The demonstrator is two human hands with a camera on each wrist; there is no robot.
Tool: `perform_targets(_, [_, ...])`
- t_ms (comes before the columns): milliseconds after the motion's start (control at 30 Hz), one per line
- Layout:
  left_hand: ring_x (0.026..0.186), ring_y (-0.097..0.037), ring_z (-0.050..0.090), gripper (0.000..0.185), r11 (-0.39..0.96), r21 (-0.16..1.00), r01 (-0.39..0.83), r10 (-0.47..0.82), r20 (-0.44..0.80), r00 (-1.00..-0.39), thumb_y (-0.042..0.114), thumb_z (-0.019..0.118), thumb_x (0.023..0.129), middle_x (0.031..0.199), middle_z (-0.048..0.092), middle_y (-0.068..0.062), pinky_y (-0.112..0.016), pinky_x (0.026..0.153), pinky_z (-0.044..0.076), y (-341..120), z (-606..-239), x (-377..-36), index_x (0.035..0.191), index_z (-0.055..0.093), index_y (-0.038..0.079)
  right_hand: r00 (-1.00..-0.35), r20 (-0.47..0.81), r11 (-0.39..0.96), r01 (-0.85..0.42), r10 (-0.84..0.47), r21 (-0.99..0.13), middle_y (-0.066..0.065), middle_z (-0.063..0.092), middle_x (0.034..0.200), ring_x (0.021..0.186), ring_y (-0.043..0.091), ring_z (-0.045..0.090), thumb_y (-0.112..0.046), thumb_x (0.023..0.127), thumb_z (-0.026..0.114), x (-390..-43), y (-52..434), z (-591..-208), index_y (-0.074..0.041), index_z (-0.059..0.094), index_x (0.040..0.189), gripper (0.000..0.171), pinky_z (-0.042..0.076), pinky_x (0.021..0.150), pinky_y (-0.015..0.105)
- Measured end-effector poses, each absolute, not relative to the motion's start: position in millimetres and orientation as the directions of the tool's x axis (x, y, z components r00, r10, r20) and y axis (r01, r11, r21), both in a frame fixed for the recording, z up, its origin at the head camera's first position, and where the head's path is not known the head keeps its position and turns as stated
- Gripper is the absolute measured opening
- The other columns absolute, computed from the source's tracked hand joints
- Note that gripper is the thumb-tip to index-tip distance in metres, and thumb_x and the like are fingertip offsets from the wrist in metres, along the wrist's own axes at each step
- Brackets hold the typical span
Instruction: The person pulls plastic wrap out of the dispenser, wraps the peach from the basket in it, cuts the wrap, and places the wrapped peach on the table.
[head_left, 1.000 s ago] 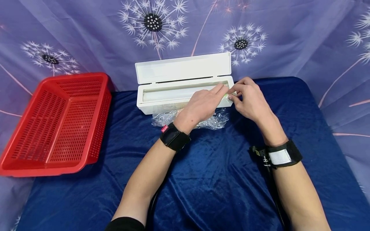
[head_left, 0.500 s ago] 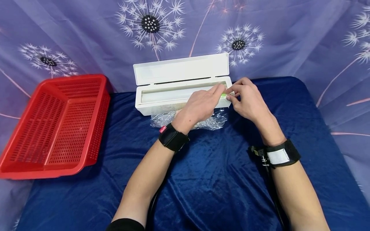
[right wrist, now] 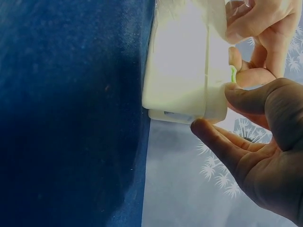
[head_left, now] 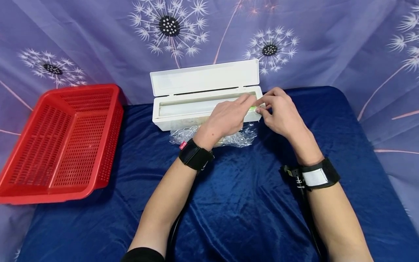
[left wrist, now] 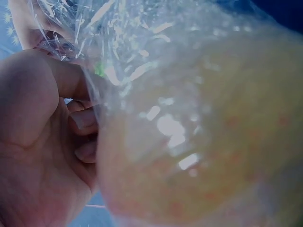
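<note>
A long white cling film box (head_left: 165,124) stands with its lid (head_left: 204,78) raised and a pale roll (head_left: 186,108) inside. Clear cling film (head_left: 240,140) hangs crumpled over the front. My left hand (head_left: 226,118) reaches over the box's right part, its thumb and fingers gripping the film at the front rim. My right hand (head_left: 283,112) pinches the right end of the box with thumb and index finger. A small green piece (right wrist: 233,74) shows between the two hands at the rim. Blurred behind film, a rounded yellowish thing with red specks (left wrist: 227,142) fills much of the left wrist view.
On the left stands a red perforated plastic basket (head_left: 112,145). A dark blue velvet cloth (head_left: 235,203) covers the table. A purple curtain with dandelion prints (head_left: 108,36) hangs right behind the box.
The head view has shifted slightly. My left fingers have moved a little on the box's rim; the right hand keeps its hold at the box's end.
</note>
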State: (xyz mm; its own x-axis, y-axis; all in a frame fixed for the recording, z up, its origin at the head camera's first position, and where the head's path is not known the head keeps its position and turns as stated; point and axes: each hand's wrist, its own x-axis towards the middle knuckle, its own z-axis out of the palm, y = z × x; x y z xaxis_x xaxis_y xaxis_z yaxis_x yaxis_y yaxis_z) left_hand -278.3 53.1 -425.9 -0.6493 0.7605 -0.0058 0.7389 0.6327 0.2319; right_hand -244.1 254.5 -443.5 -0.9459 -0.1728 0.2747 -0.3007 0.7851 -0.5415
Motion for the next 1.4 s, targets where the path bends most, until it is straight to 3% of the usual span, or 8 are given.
perform_targets(400, [0.064, -0.019, 0.037, 0.039, 0.595, 0.260, 0.761, 0.785, 0.015, -0.619, -0.009, 0.049, 0.098, 0.123, 0.042, 0.001, -0.030, 0.058, 0.031, 44.6, -426.8, -277.7, 0.129, 0.049, 0.015, -0.952, 0.254, 0.788, -0.289, -0.173, -0.544, 0.022, 0.061, 0.117, 0.093, 0.039, 0.069, -0.003, 0.097, 0.074, -243.4, 254.8, -442.8, 0.000, 0.080, 0.115, 0.019, 0.054, 0.083, 0.051])
perform_targets(867, [0.068, -0.018, 0.042, 0.054, 0.606, 0.189, 0.772, 0.791, -0.046, -0.610, -0.009, 0.051, 0.099, 0.142, 0.039, 0.004, -0.028, 0.059, 0.032, 45.0, -426.7, -277.6, 0.143, 0.043, 0.020, -0.948, 0.261, 0.796, -0.297, -0.181, -0.528, 0.023, 0.060, 0.116, 0.094, 0.040, 0.066, -0.003, 0.097, 0.074, -244.0, 254.6, -444.8, 0.000, 0.077, 0.117, 0.021, 0.053, 0.085, 0.052])
perform_targets(1200, [0.073, -0.018, 0.045, 0.056, 0.569, 0.172, 0.804, 0.817, -0.006, -0.577, -0.013, 0.055, 0.095, 0.140, 0.039, 0.003, -0.030, 0.062, 0.040, 44.6, -426.7, -276.5, 0.142, 0.046, 0.016, -0.942, 0.274, 0.801, -0.312, -0.193, -0.510, 0.024, 0.060, 0.113, 0.094, 0.040, 0.063, -0.001, 0.097, 0.074, -245.5, 254.5, -444.1, -0.002, 0.075, 0.116, 0.019, 0.051, 0.084, 0.052])
perform_targets(1400, [0.076, -0.017, 0.047, 0.071, 0.572, 0.152, 0.806, 0.818, -0.029, -0.575, -0.012, 0.054, 0.095, 0.154, 0.034, 0.008, -0.030, 0.064, 0.043, 45.8, -425.6, -274.5, 0.156, 0.039, 0.021, -0.942, 0.275, 0.799, -0.312, -0.190, -0.514, 0.025, 0.059, 0.113, 0.095, 0.041, 0.063, 0.000, 0.095, 0.074, -244.6, 253.9, -444.8, -0.001, 0.074, 0.118, 0.022, 0.052, 0.084, 0.052])
